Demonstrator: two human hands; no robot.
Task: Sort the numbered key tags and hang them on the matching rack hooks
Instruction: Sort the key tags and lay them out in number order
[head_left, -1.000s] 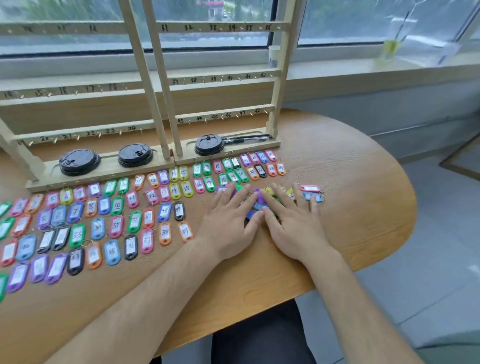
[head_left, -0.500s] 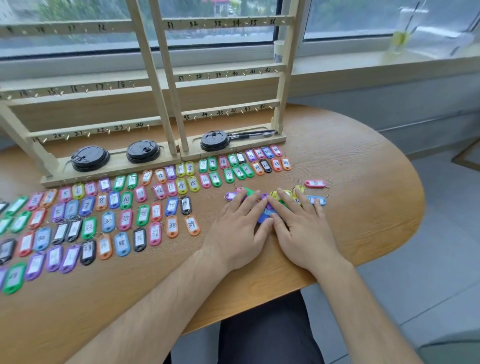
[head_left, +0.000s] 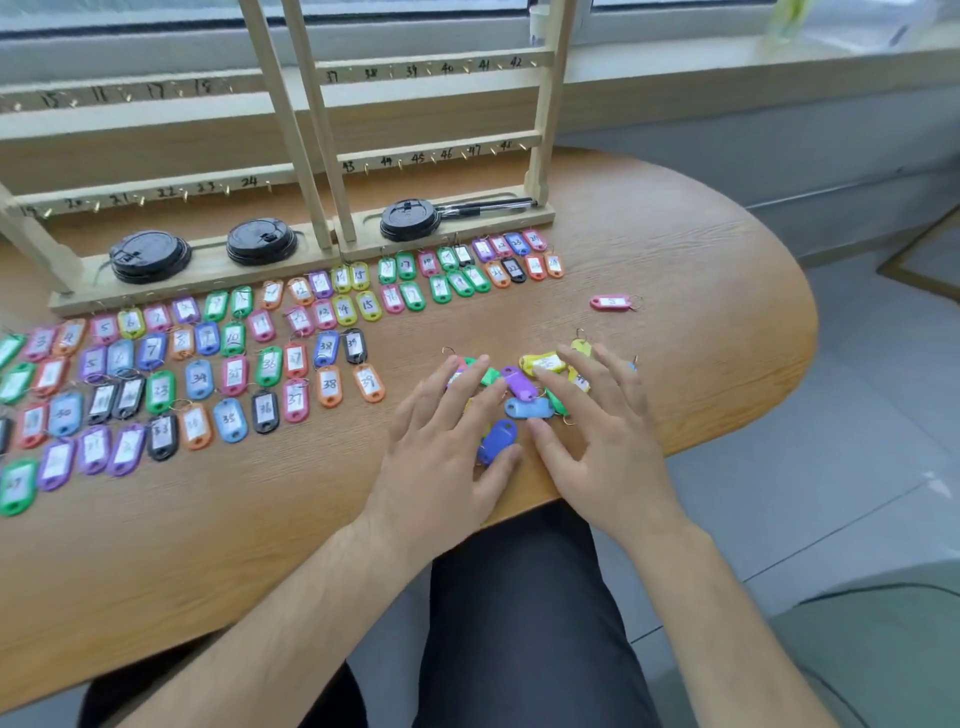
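Spanning the whole view, we see the wooden counter (head_left: 675, 260), rounded at its right end, with a person seated at its near edge. At its far side stands the wooden rack (head_left: 306, 130). Its crossbars carry small hooks with handwritten numbers, and we read 37 to 42 and 43 to 48 on the right section.

In front of the rack's base, the sorted key tags (head_left: 208, 374) lie flat in rows across the left and middle of the counter, labels up. A shorter double row (head_left: 467, 265) sits just before the right section.

The left grip (head_left: 447, 457) lies palm down with straight, spread fingers over the left part of a loose heap of tags (head_left: 519, 395) near the counter's front edge. It clasps nothing, and its thumb touches a dark blue tag (head_left: 497, 441). The right grip (head_left: 608, 447) is likewise flat and spread over the right part of the heap, holding nothing, with its fingertips by a yellow tag (head_left: 543, 362). Between the two we see a purple tag (head_left: 519, 383) and a light blue tag (head_left: 529, 408).

Three stacks of black lids (head_left: 150, 257) rest on the rack's base, and beside the rightmost stack lie dark pens (head_left: 488, 205).

A single pink tag (head_left: 610, 302) lies apart, beyond the right grip.
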